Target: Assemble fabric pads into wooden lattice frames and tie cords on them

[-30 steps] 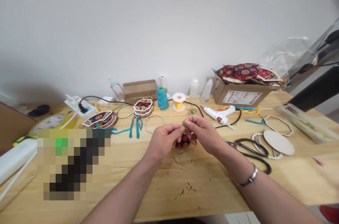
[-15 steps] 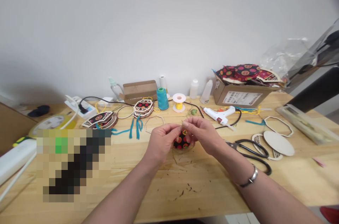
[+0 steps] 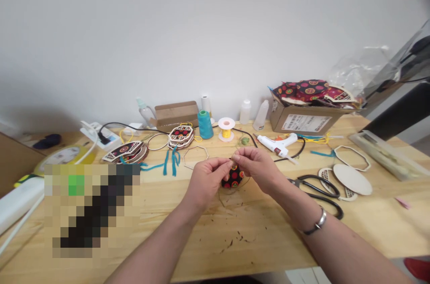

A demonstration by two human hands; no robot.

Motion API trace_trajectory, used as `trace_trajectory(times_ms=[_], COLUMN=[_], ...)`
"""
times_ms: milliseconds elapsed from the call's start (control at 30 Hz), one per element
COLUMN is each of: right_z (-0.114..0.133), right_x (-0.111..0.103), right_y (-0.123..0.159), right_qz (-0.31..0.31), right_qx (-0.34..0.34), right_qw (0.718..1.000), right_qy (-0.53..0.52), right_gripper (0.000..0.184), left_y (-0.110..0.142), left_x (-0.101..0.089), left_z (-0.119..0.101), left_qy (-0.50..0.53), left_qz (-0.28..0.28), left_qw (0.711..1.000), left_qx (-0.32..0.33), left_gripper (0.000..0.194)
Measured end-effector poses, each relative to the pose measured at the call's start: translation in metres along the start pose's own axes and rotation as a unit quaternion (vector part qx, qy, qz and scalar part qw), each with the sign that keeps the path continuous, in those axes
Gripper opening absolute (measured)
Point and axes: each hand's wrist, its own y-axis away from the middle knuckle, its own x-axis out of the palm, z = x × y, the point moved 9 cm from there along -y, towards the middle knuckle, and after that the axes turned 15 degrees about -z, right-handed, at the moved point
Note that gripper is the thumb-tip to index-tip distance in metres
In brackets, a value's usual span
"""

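Note:
Over the middle of the wooden table (image 3: 201, 234), my left hand (image 3: 207, 179) and my right hand (image 3: 257, 168) meet fingertip to fingertip. Between them hangs a small ornament covered in black fabric with red dots (image 3: 232, 176). Both hands pinch at its top edge, where a thin thread seems to run; the thread is too fine to follow. A thin wire ring (image 3: 231, 192) lies on the table just under the ornament. My right wrist wears a metal bracelet (image 3: 318, 223).
Black scissors (image 3: 317, 191) lie right of my hands, with pale wooden octagon pieces (image 3: 352, 178) beyond. A white glue gun (image 3: 277, 143), teal thread cone (image 3: 204, 124), yellow spool (image 3: 226, 127), bottles and a cardboard box of patterned fabric (image 3: 309, 116) stand at the back. Finished ornaments (image 3: 129, 150) sit at left.
The ornament has been turned and lifted slightly between my fingers. Both hands stay in nearly the same place.

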Motion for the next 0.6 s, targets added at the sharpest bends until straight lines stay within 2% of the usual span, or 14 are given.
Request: trace_trajectory(times_ms=[300, 600], right_z=[0.0023, 0.0033], right_x=[0.0009, -0.0021], right_y=[0.0001, -0.0026], right_qz=[0.014, 0.000], right_qx=[-0.028, -0.054], right_qw=[0.999, 0.997], right_qy=[0.025, 0.049], right_gripper=[0.023, 0.021], left_y=[-0.0001, 0.0005], left_x=[0.0014, 0.0029], left_z=[0.0004, 0.0018], left_qy=[0.015, 0.035], left_qz=[-0.005, 0.001], left_qw=[1.000, 0.999], left_qx=[-0.015, -0.025], left_gripper=[0.025, 0.027])
